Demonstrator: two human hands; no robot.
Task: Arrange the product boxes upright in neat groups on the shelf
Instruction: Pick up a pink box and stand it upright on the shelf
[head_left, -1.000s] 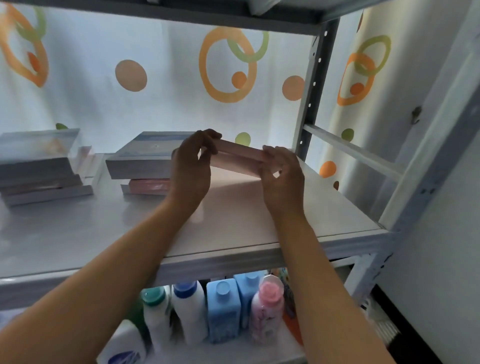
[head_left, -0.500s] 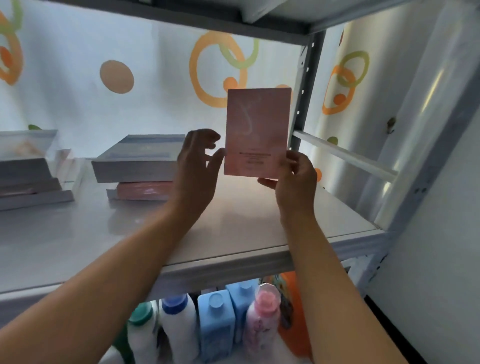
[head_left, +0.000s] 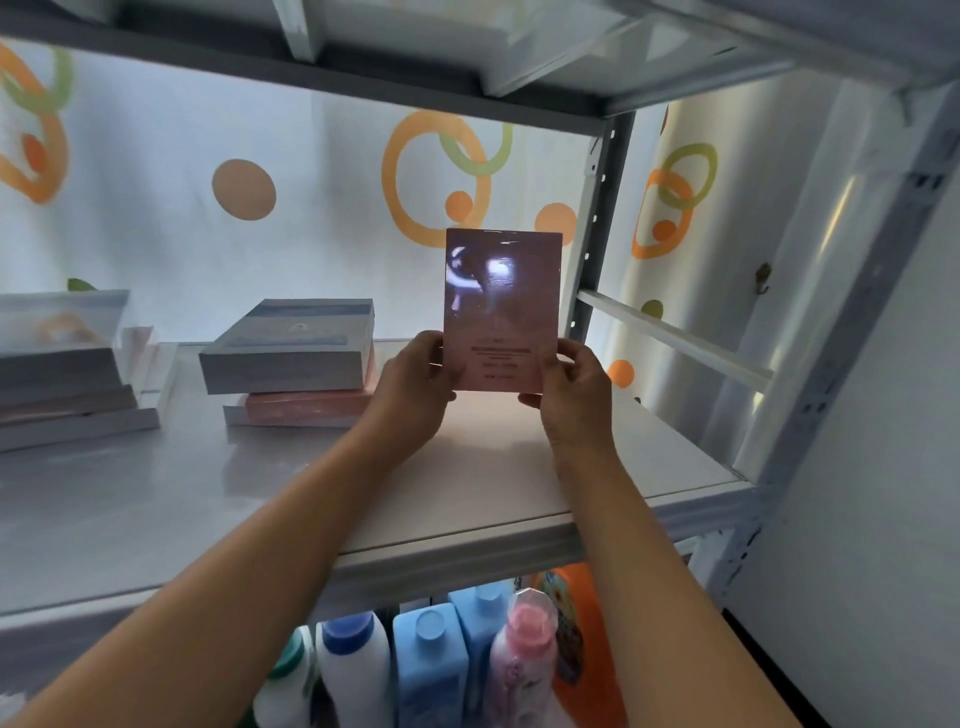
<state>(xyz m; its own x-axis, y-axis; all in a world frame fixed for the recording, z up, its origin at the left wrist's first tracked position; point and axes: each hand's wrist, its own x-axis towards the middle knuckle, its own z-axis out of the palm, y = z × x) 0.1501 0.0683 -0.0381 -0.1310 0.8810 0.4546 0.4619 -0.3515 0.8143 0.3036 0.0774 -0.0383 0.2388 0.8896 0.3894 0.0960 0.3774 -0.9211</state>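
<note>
A flat pink product box (head_left: 503, 306) stands upright above the right part of the shelf board (head_left: 493, 467), its glossy face toward me. My left hand (head_left: 415, 384) grips its lower left edge and my right hand (head_left: 571, 395) grips its lower right edge. Whether its bottom edge touches the board is hidden by my hands. To the left lies a grey-blue box (head_left: 291, 345) flat on top of a pink box (head_left: 306, 405). At the far left, more boxes (head_left: 62, 374) lie stacked flat.
A grey metal upright post (head_left: 597, 218) and a cross rail (head_left: 675, 335) stand close to the right of the held box. The upper shelf (head_left: 363, 67) hangs overhead. Bottles (head_left: 431, 665) fill the shelf below. A patterned curtain (head_left: 260, 192) backs the shelf.
The pink box went from lying low and flat between my hands to standing upright. Since half a second ago both hands have closed in on its lower edges.
</note>
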